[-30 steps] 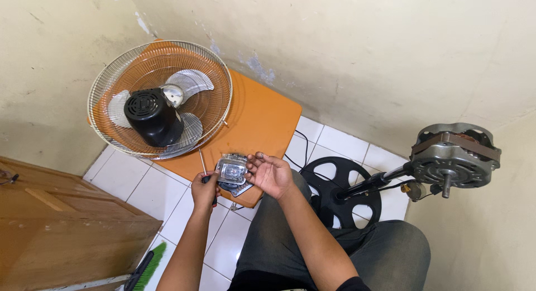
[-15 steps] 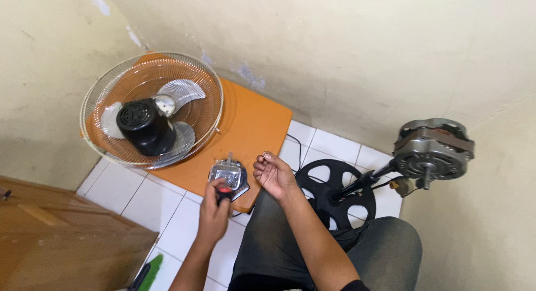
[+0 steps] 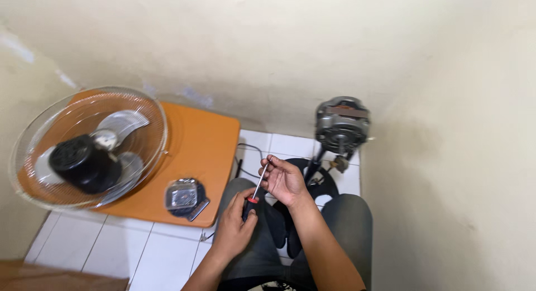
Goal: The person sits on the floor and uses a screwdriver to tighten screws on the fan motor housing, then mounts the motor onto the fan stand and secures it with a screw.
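Two-handed hold on a screwdriver (image 3: 257,187), above the lap, just off the front edge of the orange desk (image 3: 206,137). Left hand (image 3: 234,228) clenched round the black handle with its red collar; right hand (image 3: 286,182) curled, fingertips pinching the bare metal shaft near its tip. Tool tilted, tip up and away, touching no screw and no part. Looks like a pause with the tool in hand, between picking it up and putting it to work: checking or steadying the tip, by the look of it. Nearest on the desk: a small metal-faced part (image 3: 183,196) on a dark mount, close to the left hand, untouched. Further left, a wire fan guard (image 3: 148,120) with blade and black hub inside, lying flat. To the right, a bare fan motor (image 3: 341,125) on its stand, over a black round base (image 3: 326,186) on the tiled floor (image 3: 111,252). For any turning, probably calls for the shaft freed from the right fingers and the tip seated square in a screw head; which screw, cannot tell
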